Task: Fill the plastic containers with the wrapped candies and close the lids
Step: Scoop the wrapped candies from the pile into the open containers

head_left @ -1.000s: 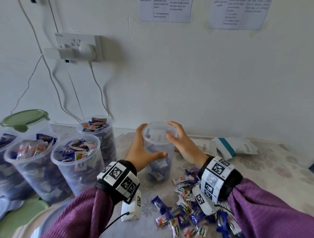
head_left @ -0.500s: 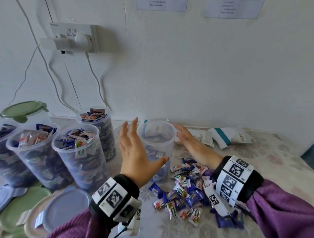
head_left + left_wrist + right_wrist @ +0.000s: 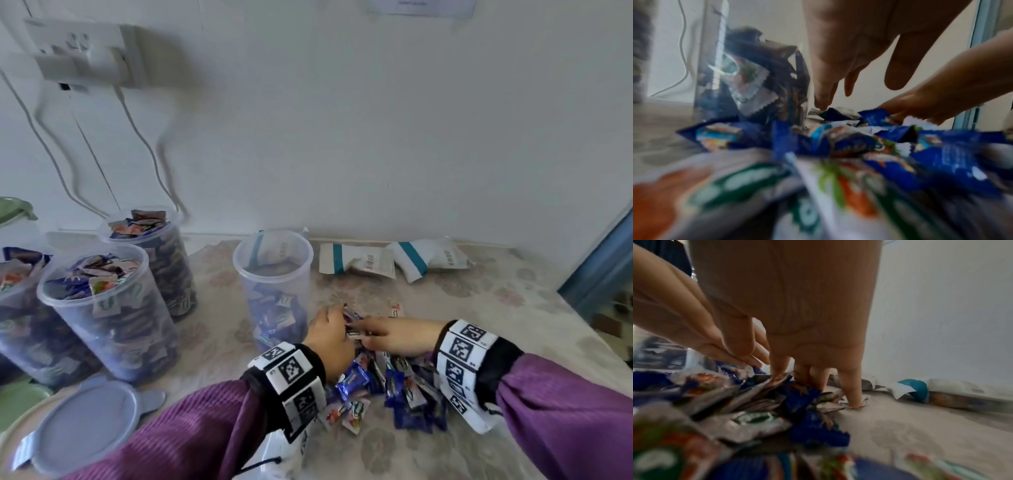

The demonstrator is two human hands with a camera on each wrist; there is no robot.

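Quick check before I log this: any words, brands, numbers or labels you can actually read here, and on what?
None can be read.
Paper on the wall: print blurred.
White packets: barcodes and print too small.
Candy wrappers: a green-and-white logo, letters blurred.
Wrist bands: square black-and-white marker codes, no words.

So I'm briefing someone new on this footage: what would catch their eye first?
Probably both hands, left hand and right hand, meeting on the pile of wrapped candies at the table's near middle. Just behind stands the part-filled open container, with full containers at the left.
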